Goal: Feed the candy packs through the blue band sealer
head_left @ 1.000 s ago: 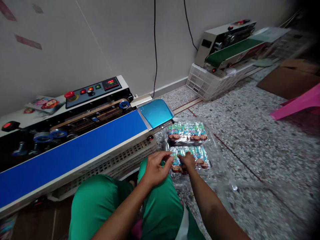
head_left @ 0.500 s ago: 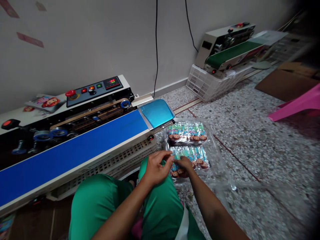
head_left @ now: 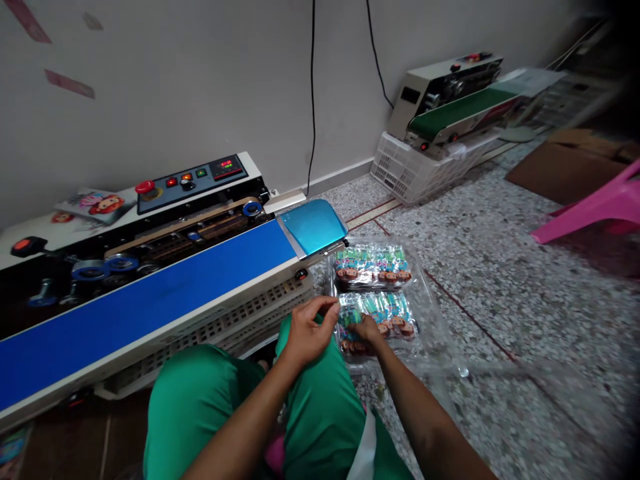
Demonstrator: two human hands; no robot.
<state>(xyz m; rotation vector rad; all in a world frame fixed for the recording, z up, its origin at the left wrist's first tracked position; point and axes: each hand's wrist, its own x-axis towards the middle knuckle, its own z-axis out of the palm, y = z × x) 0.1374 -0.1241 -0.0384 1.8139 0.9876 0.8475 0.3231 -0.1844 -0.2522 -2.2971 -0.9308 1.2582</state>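
Low in front of me, a clear plastic tray (head_left: 431, 303) on the floor holds two rows of shiny packets printed with cartoon figures, a far row (head_left: 373, 265) and a near row (head_left: 393, 312). My right hand (head_left: 369, 331) reaches into the near row, its thumb over a printed packet (head_left: 351, 319) at the left end; the other fingers are mostly hidden. Above my green-clad knee, my left hand (head_left: 311, 331) is closed, thumb and forefinger tips together at the left edge of that row. Whatever lies between those tips is too small to make out.
A sealing machine with a blue conveyor belt (head_left: 165, 287) runs along my left, ending in a blue plate (head_left: 314, 227). Farther back, a green-belted machine (head_left: 463, 110) rests on a white crate (head_left: 415, 170). Pink plastic furniture (head_left: 595, 207) and a cardboard box (head_left: 565, 167) are at right.
My left hand has shifted slightly left, away from the right hand. My right hand has stayed at the near row, with more of the left-end packet now showing. The view has turned slightly.
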